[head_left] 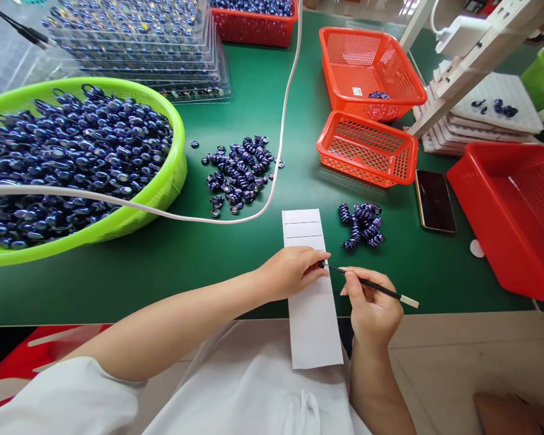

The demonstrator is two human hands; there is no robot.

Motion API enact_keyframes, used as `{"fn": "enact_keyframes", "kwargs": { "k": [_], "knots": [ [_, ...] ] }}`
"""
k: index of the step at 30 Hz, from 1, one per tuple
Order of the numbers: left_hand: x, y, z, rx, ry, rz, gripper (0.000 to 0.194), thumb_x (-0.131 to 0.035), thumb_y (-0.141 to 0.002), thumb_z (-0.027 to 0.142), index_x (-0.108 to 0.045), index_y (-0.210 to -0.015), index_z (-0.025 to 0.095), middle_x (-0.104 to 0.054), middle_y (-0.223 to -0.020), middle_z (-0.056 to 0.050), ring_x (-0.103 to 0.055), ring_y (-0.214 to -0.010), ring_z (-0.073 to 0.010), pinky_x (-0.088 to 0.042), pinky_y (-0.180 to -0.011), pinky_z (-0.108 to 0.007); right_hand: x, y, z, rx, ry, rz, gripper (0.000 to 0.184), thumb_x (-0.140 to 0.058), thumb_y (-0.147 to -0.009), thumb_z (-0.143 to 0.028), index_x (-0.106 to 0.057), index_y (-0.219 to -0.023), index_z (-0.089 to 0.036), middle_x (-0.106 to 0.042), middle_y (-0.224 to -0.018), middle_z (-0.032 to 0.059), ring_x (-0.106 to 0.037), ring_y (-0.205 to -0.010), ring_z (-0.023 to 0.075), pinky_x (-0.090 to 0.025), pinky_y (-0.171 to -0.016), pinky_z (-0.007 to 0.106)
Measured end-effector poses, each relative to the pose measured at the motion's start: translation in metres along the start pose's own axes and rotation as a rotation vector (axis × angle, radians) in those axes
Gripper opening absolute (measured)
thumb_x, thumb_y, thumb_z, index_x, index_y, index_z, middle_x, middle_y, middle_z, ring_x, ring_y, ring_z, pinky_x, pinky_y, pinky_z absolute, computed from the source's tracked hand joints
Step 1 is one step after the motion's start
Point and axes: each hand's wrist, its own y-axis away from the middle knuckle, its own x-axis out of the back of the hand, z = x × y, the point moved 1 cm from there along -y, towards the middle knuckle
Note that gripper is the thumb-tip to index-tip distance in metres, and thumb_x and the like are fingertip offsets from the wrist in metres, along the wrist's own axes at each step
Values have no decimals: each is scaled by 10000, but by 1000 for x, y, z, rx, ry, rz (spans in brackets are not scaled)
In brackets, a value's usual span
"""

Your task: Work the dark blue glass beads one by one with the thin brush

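Between the thumb and fingers of my left hand (294, 272) is a small dark shiny piece (323, 264), mostly covered by the fingertips. My right hand (374, 305) grips a thin paintbrush (381, 289) with a black handle and pale end, its tip touching or very close to that piece. Under my left hand lies a white paper strip (315, 329) with ruled lines, hanging over the table edge. Just beyond my right hand sits a small pile of dark blue stacked pieces (362, 226). A looser pile of similar pieces (242, 169) lies farther left.
A green basket (179, 145) heaped with dark pieces stands at left, clear trays (136, 48) behind it. A white cable (199, 221) crosses the table. Orange baskets (367, 151), a phone (435, 201) and a red bin (503, 241) are at right.
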Motion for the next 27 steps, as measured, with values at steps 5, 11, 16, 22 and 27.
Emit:
{"fn": "enact_keyframes", "kwargs": {
  "k": [5,11,16,22,27],
  "knots": [
    [0,0,0,-5,4,0,288,-563,-975,336,-644,-1184,155,-721,-865,-50,-672,-747,-143,-531,-701,-232,0,0,1,-4,3,3,112,-731,-853,-291,-717,-895,-189,-721,-869,32,-614,-535,109,-532,-509,251],
    [0,0,0,-17,4,4,290,-570,-973,325,-648,-1176,134,-717,-858,-54,-667,-740,-147,-528,-695,-236,-1,0,1,-3,17,9,113,-726,-855,-300,-718,-893,-193,-721,-875,33,-610,-535,107,-530,-508,253],
    [0,0,-1,16,8,-29,299,-548,-982,348,-643,-1196,160,-714,-851,-47,-672,-760,-148,-535,-720,-240,-1,0,0,1,39,2,119,-723,-854,-307,-712,-893,-195,-725,-874,38,-606,-524,111,-527,-497,263],
    [2,-1,0,51,28,-43,287,-579,-965,333,-663,-1178,160,-724,-850,-45,-679,-762,-151,-533,-729,-237,1,1,5,33,60,-27,82,-723,-858,-271,-714,-904,-203,-730,-870,27,-616,-529,107,-524,-496,251],
    [3,-1,1,86,64,-31,273,-645,-921,277,-676,-1167,163,-737,-866,-37,-681,-749,-145,-526,-715,-226,2,3,10,128,81,-50,93,-727,-852,-245,-708,-938,-216,-745,-930,51,-695,-685,169,-569,-563,292]
  ]
}}
